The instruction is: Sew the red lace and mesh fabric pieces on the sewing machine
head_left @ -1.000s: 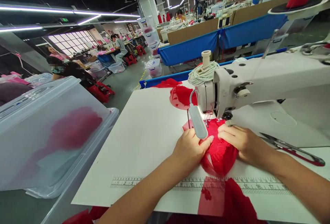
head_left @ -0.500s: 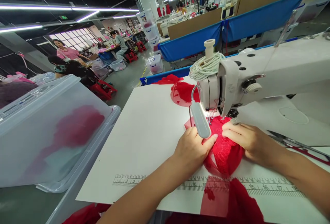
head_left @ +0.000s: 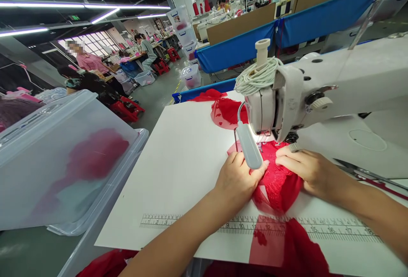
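Red lace fabric [head_left: 276, 185] lies bunched under the head of a white sewing machine [head_left: 264, 111], at its presser foot [head_left: 260, 146]. On its left side my left hand [head_left: 239, 177] holds the fabric, thumb along the lace; a small grey lamp [head_left: 250, 147] covers part of the fingers. My right hand [head_left: 310, 173] grips the lace from the right, fingers bent and close to the needle area. A sheer red piece [head_left: 267, 243] hangs over the table's front edge, across the printed ruler [head_left: 232, 226].
Scissors [head_left: 372, 177] lie right of my right hand. More red pieces [head_left: 228, 111] rest behind the lamp. A translucent plastic bin [head_left: 63, 166] stands left of the white table [head_left: 159, 162]. Beyond are blue cloth barriers [head_left: 236, 54], stacked bins and several people.
The view has shifted slightly, so the machine appears a little farther right. Both hands keep their hold on the lace, with barely any movement over the table.
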`<state>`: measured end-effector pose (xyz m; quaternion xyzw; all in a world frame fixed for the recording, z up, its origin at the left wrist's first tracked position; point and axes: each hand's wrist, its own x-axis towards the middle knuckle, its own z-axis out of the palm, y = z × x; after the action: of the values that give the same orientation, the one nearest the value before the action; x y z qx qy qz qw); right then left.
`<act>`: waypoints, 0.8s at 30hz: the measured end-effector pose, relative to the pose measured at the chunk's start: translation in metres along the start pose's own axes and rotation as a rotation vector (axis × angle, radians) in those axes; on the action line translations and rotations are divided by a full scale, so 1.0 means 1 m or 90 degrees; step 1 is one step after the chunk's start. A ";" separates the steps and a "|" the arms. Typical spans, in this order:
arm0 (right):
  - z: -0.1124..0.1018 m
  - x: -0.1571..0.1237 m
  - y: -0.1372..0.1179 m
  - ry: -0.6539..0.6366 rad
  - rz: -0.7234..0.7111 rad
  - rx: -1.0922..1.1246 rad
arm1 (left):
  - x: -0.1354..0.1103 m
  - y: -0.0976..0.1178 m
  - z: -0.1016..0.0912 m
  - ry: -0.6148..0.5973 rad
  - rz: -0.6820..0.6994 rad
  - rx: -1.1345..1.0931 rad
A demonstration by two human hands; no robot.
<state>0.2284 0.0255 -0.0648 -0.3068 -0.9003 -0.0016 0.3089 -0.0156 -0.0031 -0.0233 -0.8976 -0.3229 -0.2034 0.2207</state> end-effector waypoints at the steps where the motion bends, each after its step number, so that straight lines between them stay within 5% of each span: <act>1: 0.000 0.000 0.000 -0.001 0.002 0.002 | 0.000 0.000 0.000 -0.015 0.001 -0.001; 5: 0.001 -0.001 0.002 -0.004 0.009 0.007 | 0.000 0.000 -0.001 -0.062 0.012 0.003; 15: 0.001 0.001 0.003 -0.024 0.022 0.016 | 0.007 0.001 -0.001 0.013 -0.010 0.011; 20: 0.000 0.004 -0.001 -0.008 0.030 0.014 | 0.009 0.002 -0.004 -0.096 0.079 -0.009; 24: 0.000 0.006 -0.003 0.001 0.032 0.018 | 0.007 0.003 -0.008 -0.141 0.030 -0.011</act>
<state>0.2230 0.0263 -0.0605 -0.3250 -0.8920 0.0186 0.3137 -0.0104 -0.0060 -0.0141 -0.9237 -0.3226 -0.1004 0.1808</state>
